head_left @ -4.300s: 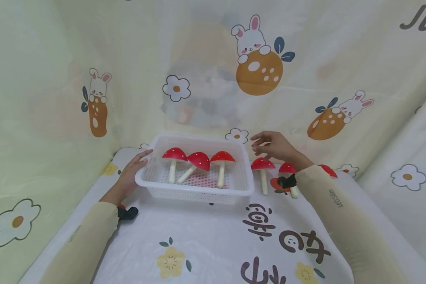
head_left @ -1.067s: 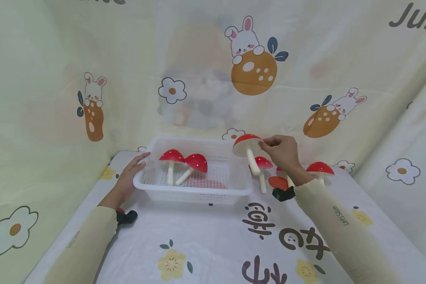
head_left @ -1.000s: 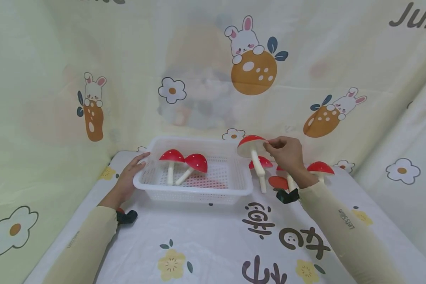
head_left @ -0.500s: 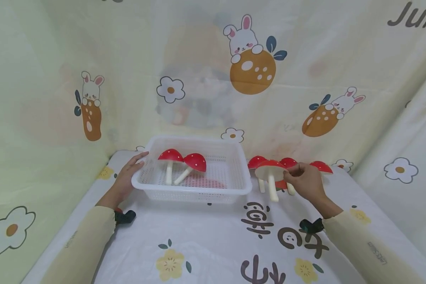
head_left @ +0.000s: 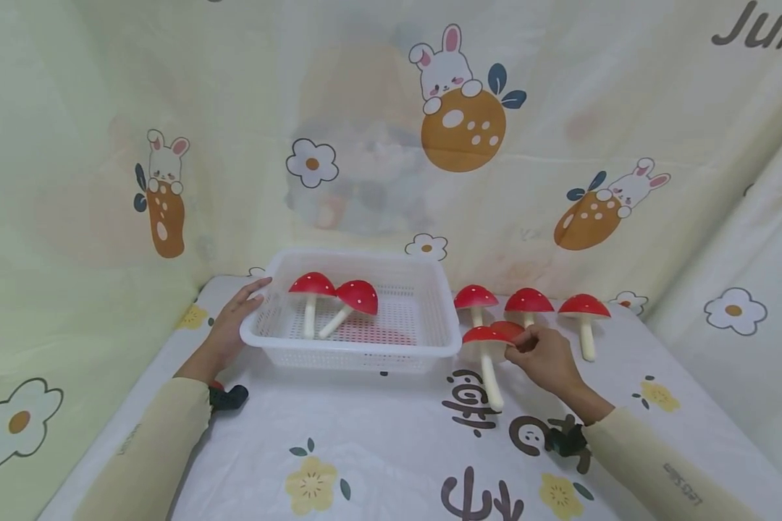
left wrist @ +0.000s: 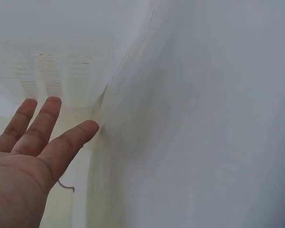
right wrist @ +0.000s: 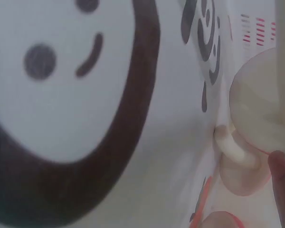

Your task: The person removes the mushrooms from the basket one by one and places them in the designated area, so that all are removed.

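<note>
My right hand (head_left: 550,362) pinches the cap edge of a toy mushroom (head_left: 485,335), red on top with a pale stem slanting down close over the tablecloth, just right of the basket. The right wrist view shows the cap's pale underside (right wrist: 254,95) and my thumb at its edge. Two more red toy mushrooms (head_left: 311,284) (head_left: 358,297) lie inside the white plastic basket (head_left: 358,348), toward its left. My left hand (head_left: 229,333) is at the basket's left side; in the left wrist view its fingers (left wrist: 69,145) are extended beside the slotted wall.
Behind the held mushroom, three toy mushrooms (head_left: 476,297) (head_left: 528,299) (head_left: 584,307) lie in a row on the white printed tablecloth (head_left: 365,427). A curtain with rabbit prints (head_left: 365,87) hangs behind the table.
The right hand, holding nothing at first, has taken the rightmost mushroom from the basket. It has carried it over the right rim and lowered it before the row. The left hand stays put.
</note>
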Motion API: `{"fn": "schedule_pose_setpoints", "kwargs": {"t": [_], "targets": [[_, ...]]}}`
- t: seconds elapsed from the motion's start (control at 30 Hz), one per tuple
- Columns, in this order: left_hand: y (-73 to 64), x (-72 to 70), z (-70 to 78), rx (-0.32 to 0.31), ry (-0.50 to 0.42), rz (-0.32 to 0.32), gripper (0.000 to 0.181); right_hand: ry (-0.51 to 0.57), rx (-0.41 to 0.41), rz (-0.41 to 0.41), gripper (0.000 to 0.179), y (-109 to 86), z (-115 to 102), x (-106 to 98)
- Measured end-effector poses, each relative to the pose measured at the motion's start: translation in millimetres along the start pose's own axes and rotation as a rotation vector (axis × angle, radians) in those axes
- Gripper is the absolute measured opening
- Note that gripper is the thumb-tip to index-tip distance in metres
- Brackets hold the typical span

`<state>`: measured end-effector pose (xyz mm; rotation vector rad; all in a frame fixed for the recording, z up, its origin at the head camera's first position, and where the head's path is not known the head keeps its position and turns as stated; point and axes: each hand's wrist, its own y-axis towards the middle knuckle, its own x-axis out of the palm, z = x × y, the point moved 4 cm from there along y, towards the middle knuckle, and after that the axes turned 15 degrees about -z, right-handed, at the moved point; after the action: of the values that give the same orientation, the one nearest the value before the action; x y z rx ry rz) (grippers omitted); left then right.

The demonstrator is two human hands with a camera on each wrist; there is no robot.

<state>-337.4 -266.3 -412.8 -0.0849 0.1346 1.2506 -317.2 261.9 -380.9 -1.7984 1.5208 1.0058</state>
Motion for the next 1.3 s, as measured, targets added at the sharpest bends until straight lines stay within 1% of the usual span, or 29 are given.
{"fn": "schedule_pose_setpoints", "kwargs": {"t": [0.43,0.6,0.73,1.0,1.17,1.3], "targets": [[1.7,-1.5,-1.8,0.007,-0.009,-0.019,0.052,-0.027,-0.025,0.007,0.020,-6.2,2.5,4.1],[1.3,-1.0,-1.8,0.017,-0.020,-0.027,0.051,-0.043,-0.035,-0.010,0.022,-9.5,3.8,3.7],[0.8,-1.5,-1.0,0.009,-0.009,-0.023,0.051,-0.046,-0.018,-0.039,0.024,-13.9,5.3,4.0],[1.0,-1.0,3.3,-0.003,0.034,-0.020,0.052,-0.059,0.044,-0.083,0.031,-27.7,5.5,3.2],[1.3,-0.8,1.9,-0.025,0.057,-0.012,0.051,-0.078,0.072,-0.141,0.033,-35.5,6.8,-5.5],[1.2,-1.4,-0.6,-0.010,0.032,-0.011,0.052,-0.087,0.067,-0.141,0.031,-38.0,7.2,-15.7]]}}
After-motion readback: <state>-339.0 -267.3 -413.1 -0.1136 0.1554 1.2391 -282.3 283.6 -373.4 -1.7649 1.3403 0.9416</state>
